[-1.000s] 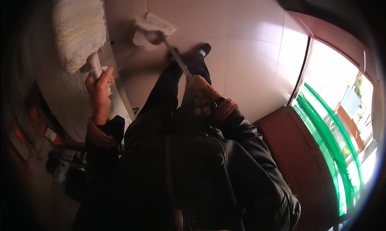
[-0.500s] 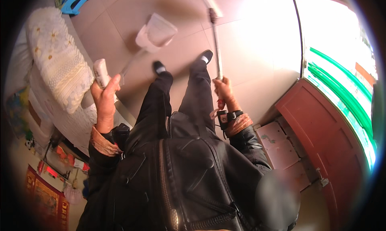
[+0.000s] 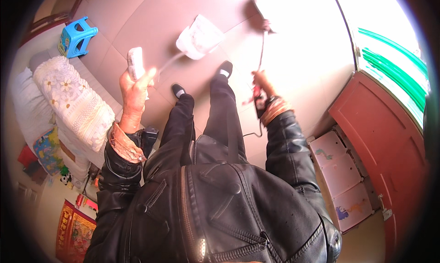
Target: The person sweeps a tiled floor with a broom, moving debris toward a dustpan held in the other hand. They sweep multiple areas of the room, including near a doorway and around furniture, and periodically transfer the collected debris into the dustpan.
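**Dustpan and broom, one in each hand**

While the person stood on the tiled floor (image 3: 137,20), both hands were closed on long-handled cleaning tools. The left hand (image 3: 134,91) was clenched around the white grip (image 3: 135,63) of a dustpan handle, thumb and fingers wrapped fully with no gap showing. Beyond the fingertips a thin shaft ran forward and down to the pale dustpan (image 3: 200,36), which hung ahead of the shoes. It looked like light plastic — stiff enough to keep its shape, easy to swing, and best held at the padded grip, where the hand already was.

The right hand (image 3: 262,82) was curled tight round the broom handle (image 3: 262,47), partway along its length. The broom head (image 3: 260,8) lay farther out past the fingers, in strong glare from the doorway, so its bristles could not be made out. The stick seemed rigid and light, perhaps smooth — a mid-shaft hold would give control. A dark cord or strap hung below that wrist.
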Demonstrator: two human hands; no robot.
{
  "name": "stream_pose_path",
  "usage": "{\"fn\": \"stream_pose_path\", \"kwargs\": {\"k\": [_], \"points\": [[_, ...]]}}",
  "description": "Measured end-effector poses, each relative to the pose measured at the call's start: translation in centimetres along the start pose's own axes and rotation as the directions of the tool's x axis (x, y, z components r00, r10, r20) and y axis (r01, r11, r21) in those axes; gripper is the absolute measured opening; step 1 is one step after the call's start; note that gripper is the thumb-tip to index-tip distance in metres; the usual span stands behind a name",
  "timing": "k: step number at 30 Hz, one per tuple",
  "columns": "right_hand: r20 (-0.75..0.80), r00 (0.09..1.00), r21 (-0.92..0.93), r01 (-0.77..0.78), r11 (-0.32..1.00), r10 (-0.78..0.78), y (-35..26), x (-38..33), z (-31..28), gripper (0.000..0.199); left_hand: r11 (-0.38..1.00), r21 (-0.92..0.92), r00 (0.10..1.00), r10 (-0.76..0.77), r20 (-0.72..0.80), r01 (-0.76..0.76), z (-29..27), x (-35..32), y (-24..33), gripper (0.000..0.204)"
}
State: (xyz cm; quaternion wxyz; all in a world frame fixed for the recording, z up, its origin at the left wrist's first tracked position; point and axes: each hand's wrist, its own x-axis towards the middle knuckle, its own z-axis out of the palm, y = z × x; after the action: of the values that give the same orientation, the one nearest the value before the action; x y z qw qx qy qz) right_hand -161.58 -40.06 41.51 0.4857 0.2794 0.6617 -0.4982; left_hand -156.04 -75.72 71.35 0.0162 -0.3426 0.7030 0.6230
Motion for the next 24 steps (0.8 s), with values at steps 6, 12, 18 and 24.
{"fn": "stream_pose_path", "kwargs": {"k": [6, 12, 18, 24], "points": [[0.245, 0.969, -0.019, 0.024, 1.000, -0.019, 6.8, -7.4, 2.0, 0.015, 0.999, 0.039, 1.000, 0.024, -0.014, -0.024, 8.1, 0.2, 1.5, 0.015], [0.316, 0.947, -0.072, 0.088, 0.993, -0.061, 1.6, -16.4, 1.3, 0.015, 0.999, 0.050, 0.999, -0.008, -0.039, 0.010, 6.9, 0.2, 2.6, 0.019], [-0.070, 0.986, 0.005, 0.151, 0.989, -0.150, 1.1, -14.1, -3.9, 0.015, 0.999, 0.035, 0.999, 0.033, -0.015, -0.033, 6.4, -0.3, 2.1, 0.018], [-0.239, 0.967, 0.210, 0.145, 0.967, -0.093, -2.6, -7.1, -5.3, 0.012, 0.999, 0.039, 1.000, 0.002, -0.010, -0.002, 7.5, -2.3, 1.8, 0.018]]}}
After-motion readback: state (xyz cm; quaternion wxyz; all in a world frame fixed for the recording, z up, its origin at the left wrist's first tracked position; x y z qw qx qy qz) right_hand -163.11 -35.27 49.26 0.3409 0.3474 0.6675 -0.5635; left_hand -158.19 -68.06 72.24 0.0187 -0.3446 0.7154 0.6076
